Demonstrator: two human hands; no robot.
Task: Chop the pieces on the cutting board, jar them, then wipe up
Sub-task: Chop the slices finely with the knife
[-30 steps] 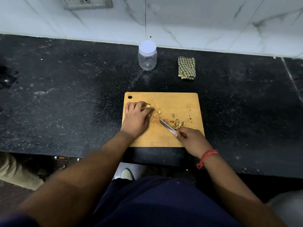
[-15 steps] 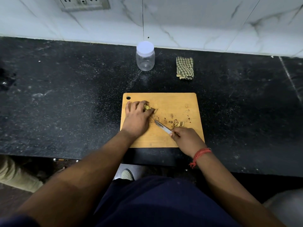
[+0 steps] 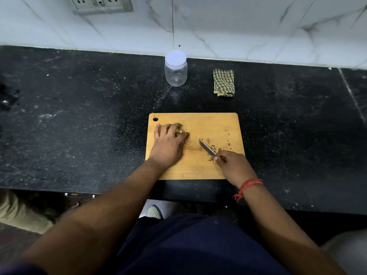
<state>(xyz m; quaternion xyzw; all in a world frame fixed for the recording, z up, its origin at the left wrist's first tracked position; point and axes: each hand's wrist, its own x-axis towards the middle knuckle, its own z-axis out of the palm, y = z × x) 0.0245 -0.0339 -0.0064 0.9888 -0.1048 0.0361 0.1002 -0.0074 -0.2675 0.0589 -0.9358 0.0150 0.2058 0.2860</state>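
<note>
A wooden cutting board (image 3: 210,122) lies on the black counter in front of me. My left hand (image 3: 168,142) rests on its left part, fingers curled round a small yellowish piece (image 3: 179,132). My right hand (image 3: 232,165) grips a small knife (image 3: 207,148) whose blade points up and left, clear of the left hand. Chopped bits (image 3: 217,149) lie by the blade, with crumbs further right. A clear empty jar (image 3: 175,71) with a white lid stands behind the board. A folded checked cloth (image 3: 224,83) lies to the jar's right.
The black counter (image 3: 79,126) runs wide to both sides, its front edge just below the board. A white marble wall with a socket plate (image 3: 101,4) backs it. A shoe (image 3: 154,212) shows on the floor below.
The knife has drawn back to the right, away from my left hand, after coming close to the held piece half a second ago. My left hand has stayed in place.
</note>
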